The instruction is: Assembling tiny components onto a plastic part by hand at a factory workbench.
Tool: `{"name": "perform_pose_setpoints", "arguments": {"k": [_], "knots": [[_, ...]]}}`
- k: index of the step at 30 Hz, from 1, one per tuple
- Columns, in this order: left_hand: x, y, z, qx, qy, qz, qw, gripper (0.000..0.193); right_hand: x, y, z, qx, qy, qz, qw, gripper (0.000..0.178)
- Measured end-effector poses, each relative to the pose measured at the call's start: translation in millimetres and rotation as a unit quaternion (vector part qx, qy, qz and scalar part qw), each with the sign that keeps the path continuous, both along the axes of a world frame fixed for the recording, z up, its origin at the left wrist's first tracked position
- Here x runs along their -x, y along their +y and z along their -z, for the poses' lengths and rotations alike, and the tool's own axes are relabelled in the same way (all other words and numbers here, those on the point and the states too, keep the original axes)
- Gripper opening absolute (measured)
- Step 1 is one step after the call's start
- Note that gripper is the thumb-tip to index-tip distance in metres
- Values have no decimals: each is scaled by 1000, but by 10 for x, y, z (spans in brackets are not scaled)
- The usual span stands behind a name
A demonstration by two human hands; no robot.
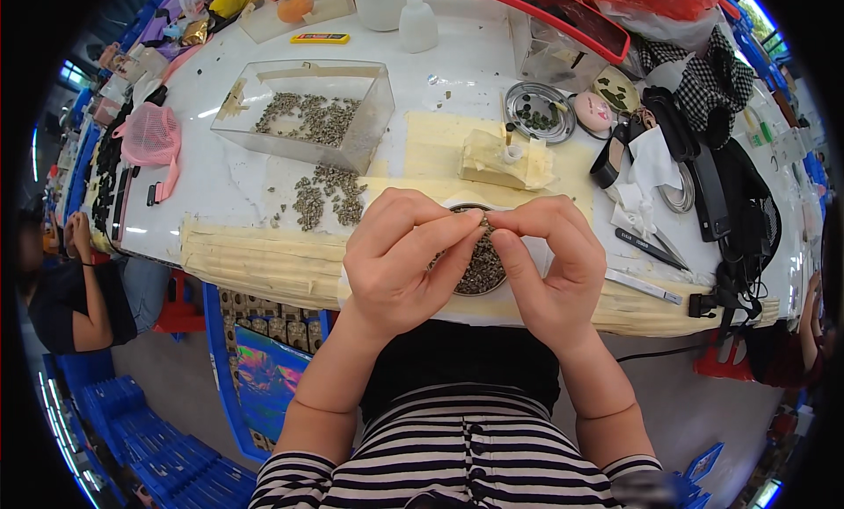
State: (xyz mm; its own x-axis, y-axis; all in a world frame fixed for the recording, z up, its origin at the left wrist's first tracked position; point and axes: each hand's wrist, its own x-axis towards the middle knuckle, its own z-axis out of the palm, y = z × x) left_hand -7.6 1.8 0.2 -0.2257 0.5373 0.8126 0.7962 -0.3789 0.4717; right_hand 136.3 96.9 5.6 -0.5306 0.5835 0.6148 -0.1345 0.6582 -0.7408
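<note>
My left hand (409, 258) and my right hand (556, 267) meet at their fingertips over a round dish (503, 286) at the table's near edge. Thumb and fingers of each are pinched together. A tiny greyish bit shows between the tips, too small to name. Small grey-brown parts (480, 270) fill the dish, which my hands partly cover. Beyond my left hand, more such parts (332, 197) lie loose in front of a clear plastic box (374, 149) holding others. Just past my right hand sits a tape-covered block (505, 162) with a small upright peg.
Tweezers (652, 247) and a flat metal tool (644, 286) lie at the right, beside crumpled white tissue (652, 170) and black straps. A round tin (538, 112) holds dark pieces. A red-framed phone (558, 15) and a white squeeze bottle (418, 24) stand farther back. Other people sit at both sides.
</note>
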Motion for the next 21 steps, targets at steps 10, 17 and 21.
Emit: {"name": "perform_pose_setpoints", "arguments": {"k": [10,17,21], "knots": [[-8,9,-11,-2,-3,-6,1000,26,-10,2,-7,20,-9,-13,1000,15],[3,-5,3,10,-6,-8,1000,27,-22,-21,-29,-8,6,6,1000,17],[3,-1,6,3,-2,-3,1000,28,-13,-5,2,-11,8,13,1000,17]]}}
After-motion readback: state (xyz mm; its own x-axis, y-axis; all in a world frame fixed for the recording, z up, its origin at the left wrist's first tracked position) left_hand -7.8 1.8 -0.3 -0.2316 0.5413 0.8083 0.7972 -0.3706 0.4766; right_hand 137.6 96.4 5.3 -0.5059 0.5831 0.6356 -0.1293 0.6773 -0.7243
